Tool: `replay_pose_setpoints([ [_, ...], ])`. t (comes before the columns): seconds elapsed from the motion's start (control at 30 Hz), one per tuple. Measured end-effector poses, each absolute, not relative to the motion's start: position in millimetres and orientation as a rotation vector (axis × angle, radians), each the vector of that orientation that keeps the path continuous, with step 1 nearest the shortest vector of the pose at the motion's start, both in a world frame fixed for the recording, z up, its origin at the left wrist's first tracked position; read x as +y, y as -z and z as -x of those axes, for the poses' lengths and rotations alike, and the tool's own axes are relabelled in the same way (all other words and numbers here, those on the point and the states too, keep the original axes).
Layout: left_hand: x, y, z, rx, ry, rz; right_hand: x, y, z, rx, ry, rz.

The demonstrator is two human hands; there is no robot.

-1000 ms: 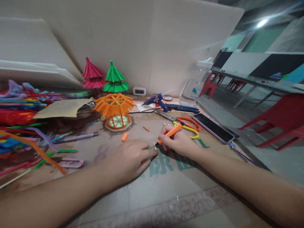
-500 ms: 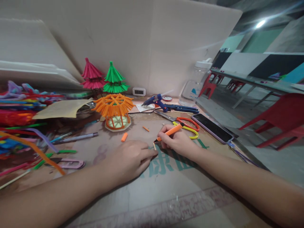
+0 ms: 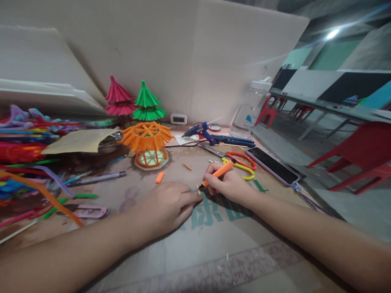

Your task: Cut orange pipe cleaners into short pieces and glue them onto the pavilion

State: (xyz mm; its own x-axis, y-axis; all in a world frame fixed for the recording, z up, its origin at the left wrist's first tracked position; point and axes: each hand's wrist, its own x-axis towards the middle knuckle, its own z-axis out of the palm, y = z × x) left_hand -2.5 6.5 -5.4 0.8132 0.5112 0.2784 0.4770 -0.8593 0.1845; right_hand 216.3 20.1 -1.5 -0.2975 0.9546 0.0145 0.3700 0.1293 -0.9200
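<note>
In my right hand (image 3: 224,182) is an orange marker (image 3: 222,169), its dark tip touching a short, thin wooden stick (image 3: 198,189) on the tabletop. The fingers of my left hand (image 3: 172,200) are curled, and its index fingertip pins the stick's near end. Left of the stick lies the marker's orange cap (image 3: 159,177). A small orange stick piece (image 3: 187,167) rests farther back. Behind my left hand stands an orange pavilion-like model (image 3: 148,143) with a fringed roof and an octagonal base.
Scissors (image 3: 241,158), a phone (image 3: 273,166) and a blue glue gun (image 3: 200,131) lie to the right and back. Pink (image 3: 117,94) and green (image 3: 146,99) pointed models stand behind. Pipe cleaners (image 3: 27,142) and a pink-handled cutter (image 3: 88,211) crowd the left. A water bottle (image 3: 249,110) stands at the back.
The marker tip has moved down along the stick, nearer my left fingertip, and my right hand has shifted slightly with it. My left hand keeps its place.
</note>
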Motion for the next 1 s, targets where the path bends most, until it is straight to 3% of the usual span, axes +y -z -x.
replay_pose_setpoints([
  [0.17,5,4,3,0.789,-0.45,-2.879,21,3,-216,-1.767,-1.106,1.296],
  [0.37,12,3,2,0.942,-0.731,-2.757,19,0,-216,-1.77,-1.104,1.325],
  [1.0,22,7,-8,1.12,-0.626,-2.576,18,4,-217,-1.784,-1.066,1.263],
])
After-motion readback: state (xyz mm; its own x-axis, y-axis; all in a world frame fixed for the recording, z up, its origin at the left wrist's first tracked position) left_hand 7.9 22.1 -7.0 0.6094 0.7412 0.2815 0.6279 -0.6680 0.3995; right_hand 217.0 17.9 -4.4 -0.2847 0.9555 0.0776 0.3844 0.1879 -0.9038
